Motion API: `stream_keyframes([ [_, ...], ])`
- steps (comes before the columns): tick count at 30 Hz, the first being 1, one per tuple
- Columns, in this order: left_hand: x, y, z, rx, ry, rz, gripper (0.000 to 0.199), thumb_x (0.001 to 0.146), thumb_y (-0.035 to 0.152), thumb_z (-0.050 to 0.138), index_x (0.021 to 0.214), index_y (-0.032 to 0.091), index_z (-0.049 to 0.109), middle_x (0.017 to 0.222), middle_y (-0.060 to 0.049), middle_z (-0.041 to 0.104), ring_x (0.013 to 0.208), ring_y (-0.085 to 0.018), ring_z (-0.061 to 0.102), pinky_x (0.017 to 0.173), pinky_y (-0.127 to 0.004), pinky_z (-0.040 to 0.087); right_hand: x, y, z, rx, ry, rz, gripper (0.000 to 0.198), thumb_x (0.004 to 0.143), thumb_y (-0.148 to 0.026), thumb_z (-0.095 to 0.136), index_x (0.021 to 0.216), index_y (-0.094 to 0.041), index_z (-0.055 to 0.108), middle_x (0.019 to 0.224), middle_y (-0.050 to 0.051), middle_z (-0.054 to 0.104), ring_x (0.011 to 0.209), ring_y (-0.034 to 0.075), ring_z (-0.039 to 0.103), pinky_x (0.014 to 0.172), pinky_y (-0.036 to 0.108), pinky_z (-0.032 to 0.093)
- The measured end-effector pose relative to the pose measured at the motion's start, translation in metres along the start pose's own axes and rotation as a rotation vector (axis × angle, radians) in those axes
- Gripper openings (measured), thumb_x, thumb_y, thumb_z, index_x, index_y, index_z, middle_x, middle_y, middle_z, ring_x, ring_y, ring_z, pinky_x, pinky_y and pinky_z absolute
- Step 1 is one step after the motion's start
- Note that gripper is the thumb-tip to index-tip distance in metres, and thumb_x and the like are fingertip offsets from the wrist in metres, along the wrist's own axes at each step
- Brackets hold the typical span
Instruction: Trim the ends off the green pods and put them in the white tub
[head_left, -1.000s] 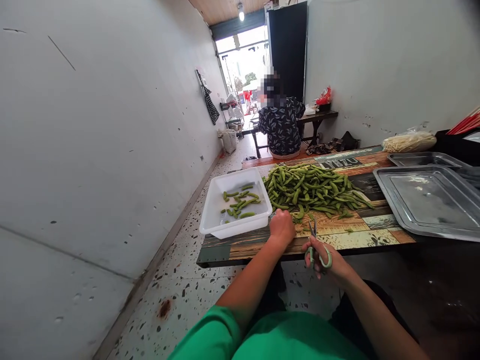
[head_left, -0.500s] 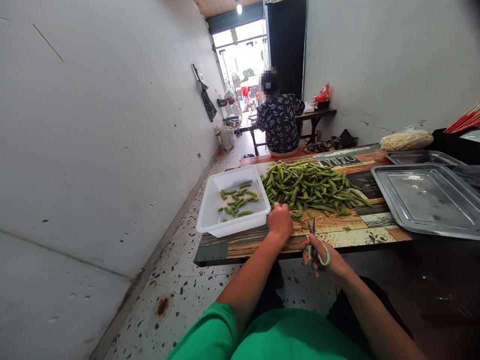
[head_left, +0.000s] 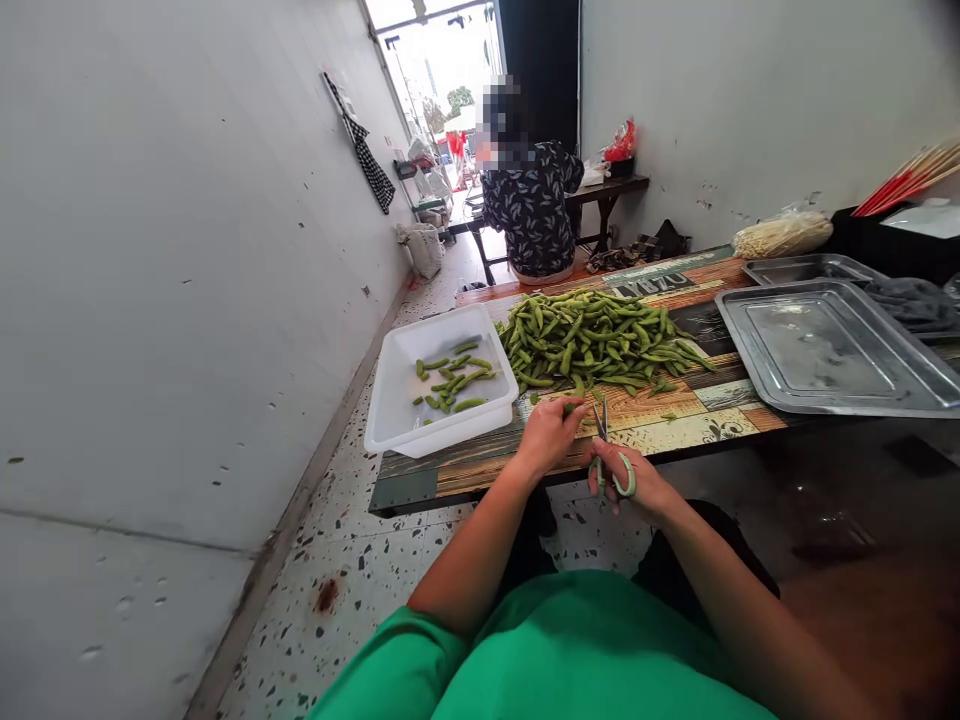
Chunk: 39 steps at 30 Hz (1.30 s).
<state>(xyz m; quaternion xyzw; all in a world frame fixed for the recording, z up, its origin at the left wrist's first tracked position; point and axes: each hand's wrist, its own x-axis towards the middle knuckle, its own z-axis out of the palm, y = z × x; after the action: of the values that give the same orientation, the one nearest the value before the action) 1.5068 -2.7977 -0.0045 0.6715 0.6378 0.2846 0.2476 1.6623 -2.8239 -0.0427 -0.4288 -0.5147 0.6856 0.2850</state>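
My left hand point(head_left: 549, 434) is closed in a pinch on a green soybean pod point(head_left: 571, 408), whose tip shows between the fingers. Just to the right, my right hand point(head_left: 637, 480) grips scissors point(head_left: 601, 424) by their pale green handles. The blades point up and away, slightly apart, close to the left fingertips. Beyond both hands a large heap of green soybean pods point(head_left: 592, 340) covers part of the table. On the left stands a white plastic tub point(head_left: 442, 438) with several pods point(head_left: 471, 404) scattered over its bottom.
The wood-patterned table point(head_left: 480, 476) carries metal trays point(head_left: 825, 350) at the right. Behind them lie a bag of skewers point(head_left: 784, 235) and a black box point(head_left: 862, 238) with red-ended sticks. A person point(head_left: 531, 215) sits farther off, back turned. A white wall point(head_left: 187, 300) runs along the left.
My left hand has come from beside the tub toward the scissors and now shows a pod in its fingers. The whole view has shifted, with the scene sitting higher and farther left.
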Motion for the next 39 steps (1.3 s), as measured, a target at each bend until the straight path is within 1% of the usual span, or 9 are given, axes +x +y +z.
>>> stream_keyframes([
  [4, -0.003, 0.004, -0.001, 0.077, -0.041, -0.028, 0.041, 0.094, 0.033, 0.056, 0.130, 0.014, 0.051, 0.112, -0.010, 0.070, 0.105, -0.021, 0.064, 0.092, -0.032, 0.047, 0.001, 0.004, -0.002, -0.080, 0.014, -0.047, 0.065, 0.076, -0.082, 0.050, 0.086, -0.018, 0.056, 0.056, -0.002, 0.060, 0.036, 0.009, 0.045, 0.034, 0.022, 0.037],
  [8, -0.007, 0.006, -0.005, 0.166, -0.131, -0.018, 0.034, 0.099, 0.035, 0.045, 0.126, 0.014, 0.049, 0.117, -0.014, 0.067, 0.111, -0.023, 0.062, 0.094, -0.034, 0.047, 0.000, 0.007, -0.004, -0.171, 0.001, -0.078, 0.062, 0.081, -0.079, 0.047, 0.088, -0.018, 0.055, 0.059, -0.002, 0.061, 0.035, 0.009, 0.046, 0.035, 0.022, 0.037],
  [11, -0.009, 0.004, -0.008, 0.246, -0.227, 0.056, 0.030, 0.100, 0.031, 0.038, 0.123, 0.016, 0.052, 0.113, -0.013, 0.068, 0.107, -0.023, 0.063, 0.092, -0.035, 0.047, -0.001, 0.007, -0.004, -0.219, -0.001, -0.072, 0.061, 0.082, -0.078, 0.046, 0.086, -0.018, 0.054, 0.060, -0.002, 0.061, 0.034, 0.008, 0.045, 0.035, 0.023, 0.036],
  [18, -0.006, 0.001, -0.010, 0.353, -0.262, 0.132, 0.033, 0.101, 0.031, 0.034, 0.094, 0.020, 0.064, 0.095, -0.008, 0.071, 0.092, -0.020, 0.065, 0.080, -0.029, 0.046, -0.006, 0.003, -0.005, -0.255, -0.006, -0.070, 0.056, 0.084, -0.074, 0.048, 0.084, -0.018, 0.054, 0.059, -0.003, 0.061, 0.035, 0.008, 0.046, 0.037, 0.024, 0.038],
  [25, -0.007, 0.001, -0.019, 0.323, -0.345, 0.199, 0.032, 0.099, 0.031, 0.037, 0.087, 0.021, 0.064, 0.087, -0.004, 0.069, 0.082, -0.016, 0.062, 0.073, -0.025, 0.043, -0.005, 0.004, -0.010, -0.350, 0.016, -0.054, 0.052, 0.082, -0.072, 0.052, 0.079, -0.020, 0.054, 0.056, -0.002, 0.061, 0.034, 0.009, 0.043, 0.035, 0.024, 0.034],
  [31, -0.001, -0.003, -0.020, 0.227, -0.383, 0.199, 0.032, 0.097, 0.029, 0.040, 0.088, 0.020, 0.069, 0.081, -0.002, 0.066, 0.077, -0.014, 0.058, 0.074, -0.024, 0.044, -0.001, 0.009, -0.014, -0.464, 0.098, -0.138, 0.055, 0.083, -0.069, 0.053, 0.060, -0.019, 0.051, 0.041, -0.001, 0.052, 0.043, 0.011, 0.049, 0.048, 0.024, 0.038],
  [33, 0.001, -0.006, -0.017, 0.181, -0.325, 0.184, 0.031, 0.096, 0.030, 0.044, 0.090, 0.020, 0.072, 0.080, -0.002, 0.065, 0.079, -0.015, 0.058, 0.077, -0.025, 0.046, 0.001, 0.010, -0.013, -0.427, 0.125, -0.128, 0.056, 0.081, -0.071, 0.054, 0.060, -0.019, 0.051, 0.039, -0.002, 0.049, 0.040, 0.010, 0.045, 0.045, 0.024, 0.035],
  [36, 0.002, -0.007, -0.012, 0.077, -0.094, 0.150, 0.025, 0.092, 0.032, 0.054, 0.095, 0.018, 0.075, 0.087, -0.004, 0.064, 0.090, -0.016, 0.059, 0.085, -0.027, 0.047, 0.003, 0.007, -0.010, -0.270, 0.123, -0.076, 0.061, 0.075, -0.080, 0.053, 0.073, -0.019, 0.054, 0.048, -0.003, 0.054, 0.036, 0.009, 0.040, 0.037, 0.024, 0.032],
  [39, 0.002, -0.006, -0.008, -0.219, 0.010, 0.087, 0.021, 0.089, 0.029, 0.059, 0.097, 0.016, 0.074, 0.085, -0.003, 0.065, 0.083, -0.014, 0.060, 0.079, -0.025, 0.049, -0.001, 0.001, -0.006, -0.091, 0.050, -0.028, 0.070, 0.072, -0.086, 0.049, 0.087, -0.018, 0.055, 0.058, -0.002, 0.059, 0.038, 0.009, 0.041, 0.035, 0.024, 0.036],
])
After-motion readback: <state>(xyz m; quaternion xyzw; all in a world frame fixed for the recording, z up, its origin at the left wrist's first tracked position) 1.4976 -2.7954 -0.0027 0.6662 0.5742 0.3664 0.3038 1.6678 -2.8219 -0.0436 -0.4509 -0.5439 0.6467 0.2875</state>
